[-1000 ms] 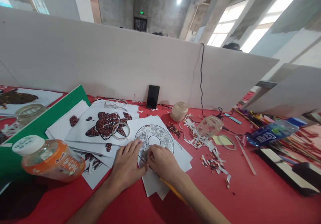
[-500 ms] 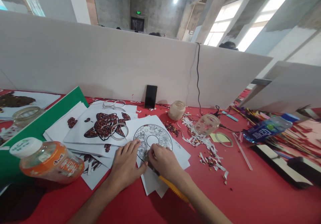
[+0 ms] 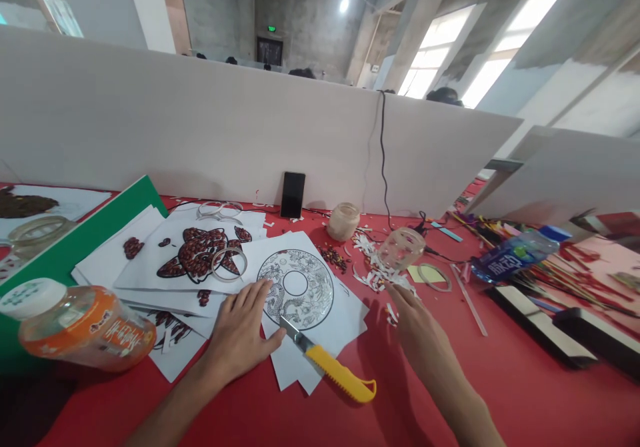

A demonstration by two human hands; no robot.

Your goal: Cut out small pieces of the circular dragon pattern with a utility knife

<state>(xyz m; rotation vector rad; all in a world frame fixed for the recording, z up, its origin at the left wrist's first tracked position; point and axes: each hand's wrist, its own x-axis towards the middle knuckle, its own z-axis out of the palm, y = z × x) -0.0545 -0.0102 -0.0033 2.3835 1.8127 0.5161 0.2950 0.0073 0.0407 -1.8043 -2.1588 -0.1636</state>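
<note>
My left hand lies flat on white paper, fingers stretched, at the left edge of a printed round dragon drawing. By its thumb is the blade of a yellow utility knife, which lies across the drawing's lower edge and the paper sheets, its handle over the red tabletop. My right hand hovers at the right, holding nothing visible, its fingers stretched toward the white paper strips in front of a clear glass jar. Dark seeds lie in a small pile above the drawing.
A fox picture made of dark beans carries a tape ring. An orange-labelled bottle stands left by a green board. A phone leans on the white partition. A blue-labelled bottle lies right.
My right hand has left the drawing and moved right toward the paper strips and seeds, uncovering the disc and knife. My left hand stays on the paper. The view has shifted slightly.
</note>
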